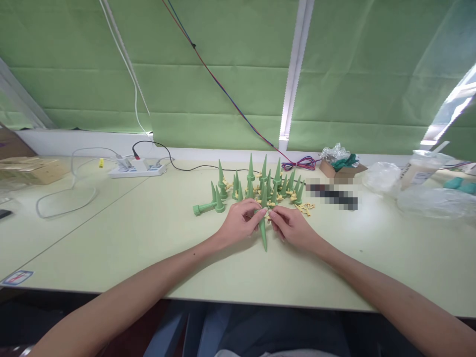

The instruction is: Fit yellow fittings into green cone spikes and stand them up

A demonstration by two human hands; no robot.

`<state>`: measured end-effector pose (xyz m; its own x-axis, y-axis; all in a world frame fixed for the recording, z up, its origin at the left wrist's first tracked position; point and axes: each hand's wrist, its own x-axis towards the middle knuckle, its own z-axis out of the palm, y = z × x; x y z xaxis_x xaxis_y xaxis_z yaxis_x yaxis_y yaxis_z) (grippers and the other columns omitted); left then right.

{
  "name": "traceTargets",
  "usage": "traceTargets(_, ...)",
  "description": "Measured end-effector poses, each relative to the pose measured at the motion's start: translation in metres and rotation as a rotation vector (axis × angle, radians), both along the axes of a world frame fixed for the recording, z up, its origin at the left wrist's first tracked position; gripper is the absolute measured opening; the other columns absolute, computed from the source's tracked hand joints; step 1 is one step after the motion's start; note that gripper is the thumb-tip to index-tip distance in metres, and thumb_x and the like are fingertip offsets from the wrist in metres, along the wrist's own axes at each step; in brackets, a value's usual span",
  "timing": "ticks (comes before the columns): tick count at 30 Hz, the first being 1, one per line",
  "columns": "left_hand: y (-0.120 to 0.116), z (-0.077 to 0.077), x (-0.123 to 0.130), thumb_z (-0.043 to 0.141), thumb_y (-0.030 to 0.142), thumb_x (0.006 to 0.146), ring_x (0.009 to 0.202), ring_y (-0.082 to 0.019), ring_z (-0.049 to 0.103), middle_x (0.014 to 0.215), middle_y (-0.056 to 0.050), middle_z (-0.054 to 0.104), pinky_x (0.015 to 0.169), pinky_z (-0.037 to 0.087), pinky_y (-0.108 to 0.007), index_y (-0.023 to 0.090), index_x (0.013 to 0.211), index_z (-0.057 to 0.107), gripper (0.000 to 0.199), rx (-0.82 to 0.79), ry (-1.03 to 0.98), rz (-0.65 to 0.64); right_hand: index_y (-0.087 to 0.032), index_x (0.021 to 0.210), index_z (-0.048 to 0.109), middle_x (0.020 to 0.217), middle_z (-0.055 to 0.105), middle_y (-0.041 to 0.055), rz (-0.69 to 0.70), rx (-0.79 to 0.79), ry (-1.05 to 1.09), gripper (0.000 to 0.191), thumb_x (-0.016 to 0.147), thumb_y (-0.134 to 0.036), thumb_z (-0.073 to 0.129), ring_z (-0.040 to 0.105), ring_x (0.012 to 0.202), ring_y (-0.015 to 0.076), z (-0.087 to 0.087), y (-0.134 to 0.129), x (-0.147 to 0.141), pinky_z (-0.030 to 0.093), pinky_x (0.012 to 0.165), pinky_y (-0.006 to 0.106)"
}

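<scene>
My left hand is closed around a green plastic spike, whose pointed end slants down toward me. Beside it, my right hand pinches at the spike's upper end, where a small pale yellow piece shows between the fingertips. Just beyond both hands stand several upright green spikes with yellow pieces among them. One green spike lies on its side at the left of the group. A little pile of yellow plastic pieces rests right of the spikes.
A white power strip with cables sits at the back left of the table. Toward the back right are a small cardboard box, plastic bags and a lidded drink cup. A blurred dark item lies right of the spikes.
</scene>
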<state>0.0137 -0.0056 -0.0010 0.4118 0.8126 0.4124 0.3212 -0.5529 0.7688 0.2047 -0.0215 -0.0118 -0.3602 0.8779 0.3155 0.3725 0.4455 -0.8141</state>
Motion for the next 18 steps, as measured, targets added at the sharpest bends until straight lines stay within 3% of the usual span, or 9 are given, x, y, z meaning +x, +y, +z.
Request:
traceTargets(6,-0.0002,-0.0008,0.0009,0.052,0.042,0.094,0.052,-0.008,0.051,0.086,-0.006,0.061,0.046,0.045,-0.022,0.014,0.074,0.067,0.038,0.014,0.028,-0.005,-0.021,0.065,0.041,0.048,0.045,-0.0047,-0.003,0.05,-0.027,0.044,0.101,-0.046,0.039,0.043,0.044,0.0115,-0.0022,0.0014,0.0001,0.038,0.053,0.026)
traceTargets(13,-0.0032,-0.0007,0.0033,0.054,0.041,0.093,0.06,-0.01,0.053,0.09,-0.006,0.062,0.047,0.043,-0.021,0.015,0.078,0.069,0.033,0.067,0.046,-0.02,-0.021,0.068,0.044,0.04,0.035,-0.0087,0.076,-0.227,0.139,0.043,0.099,-0.051,0.04,0.036,0.032,0.0095,-0.0064,0.002,-0.0006,0.028,0.039,0.023)
traceTargets(18,-0.0038,-0.001,0.0034,0.052,0.042,0.094,0.062,-0.01,0.055,0.09,-0.006,0.061,0.047,0.044,-0.02,0.015,0.077,0.066,0.034,0.066,0.055,-0.017,-0.021,0.067,0.045,0.04,0.036,-0.0087,0.076,-0.254,0.178,0.044,0.097,-0.053,0.042,0.037,0.031,0.0089,-0.0079,0.0041,-0.0012,0.027,0.037,0.023)
